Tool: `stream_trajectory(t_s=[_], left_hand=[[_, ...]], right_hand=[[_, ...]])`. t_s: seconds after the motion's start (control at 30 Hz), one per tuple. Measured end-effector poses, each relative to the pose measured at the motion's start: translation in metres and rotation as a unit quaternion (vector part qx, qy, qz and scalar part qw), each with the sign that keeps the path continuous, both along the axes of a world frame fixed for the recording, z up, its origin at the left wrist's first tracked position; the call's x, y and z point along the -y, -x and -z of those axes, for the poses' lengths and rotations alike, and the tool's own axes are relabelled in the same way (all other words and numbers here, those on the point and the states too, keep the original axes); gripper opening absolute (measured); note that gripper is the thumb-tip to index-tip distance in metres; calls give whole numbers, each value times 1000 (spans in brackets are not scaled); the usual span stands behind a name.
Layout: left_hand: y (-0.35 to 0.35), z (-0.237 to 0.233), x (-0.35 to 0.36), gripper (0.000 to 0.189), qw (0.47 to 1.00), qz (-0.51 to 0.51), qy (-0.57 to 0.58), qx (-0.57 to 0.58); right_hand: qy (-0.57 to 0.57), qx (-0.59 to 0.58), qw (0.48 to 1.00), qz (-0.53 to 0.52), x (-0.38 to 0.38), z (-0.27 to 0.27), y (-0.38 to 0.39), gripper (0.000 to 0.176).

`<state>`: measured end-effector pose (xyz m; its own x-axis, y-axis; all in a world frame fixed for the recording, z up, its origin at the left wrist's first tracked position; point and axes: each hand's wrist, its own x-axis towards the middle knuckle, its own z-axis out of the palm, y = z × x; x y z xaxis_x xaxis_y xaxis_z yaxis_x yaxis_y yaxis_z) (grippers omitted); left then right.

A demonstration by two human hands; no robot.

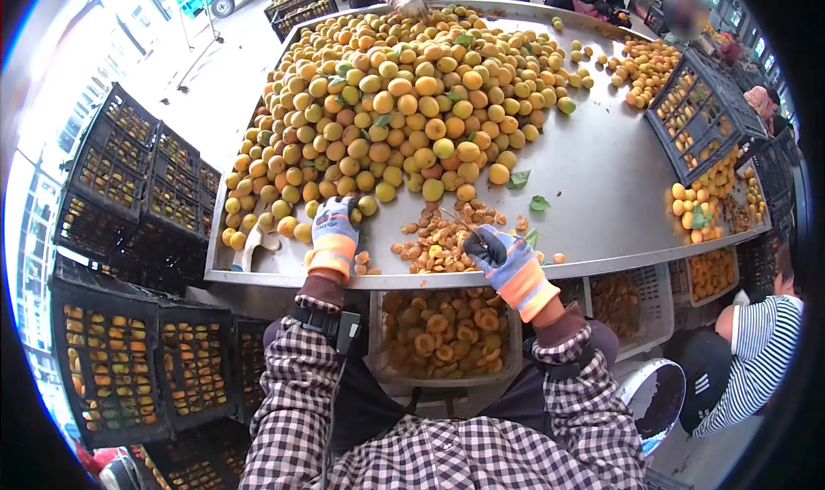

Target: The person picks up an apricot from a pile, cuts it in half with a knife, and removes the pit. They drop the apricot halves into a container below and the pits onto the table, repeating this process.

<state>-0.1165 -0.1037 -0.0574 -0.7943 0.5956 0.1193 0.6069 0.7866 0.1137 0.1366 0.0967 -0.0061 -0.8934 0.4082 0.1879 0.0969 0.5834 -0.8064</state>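
A large heap of yellow-orange apricots [395,103] covers the left and middle of a metal table [601,176]. My left hand [334,232], in a grey and orange glove, rests against the near edge of the heap, fingers curled near the fruit; what they hold is hidden. My right hand [507,266], gloved alike, has its dark fingertips pressed together at the right of a small pile of pits and pieces [434,236]. Something thin shows by those fingertips, too small to name. Below the table edge, a crate of halved apricots [447,331] stands between my knees.
Black crates of fruit [112,361] are stacked at the left. A black crate [700,116] tilts on the table's right side beside more apricots. Co-workers' gloved hands [406,3] are at the far edge. A person in stripes [760,352] and a white bucket [653,395] are at the right.
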Motion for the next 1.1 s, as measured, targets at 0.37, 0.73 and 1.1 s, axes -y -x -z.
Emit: stream_trajectory(t_s=[0.37, 0.73, 1.1], left_hand=[[-56, -65, -13, 41, 579, 124, -556, 583], [-93, -74, -48, 49, 597, 173, -512, 593], [-95, -68, -51, 49, 665, 246, -491, 506]], right_hand=[[64, -25, 997, -17, 2, 10, -2, 15], [76, 0, 997, -20, 7, 4, -2, 38], [103, -19, 994, -33, 11, 16, -2, 39]])
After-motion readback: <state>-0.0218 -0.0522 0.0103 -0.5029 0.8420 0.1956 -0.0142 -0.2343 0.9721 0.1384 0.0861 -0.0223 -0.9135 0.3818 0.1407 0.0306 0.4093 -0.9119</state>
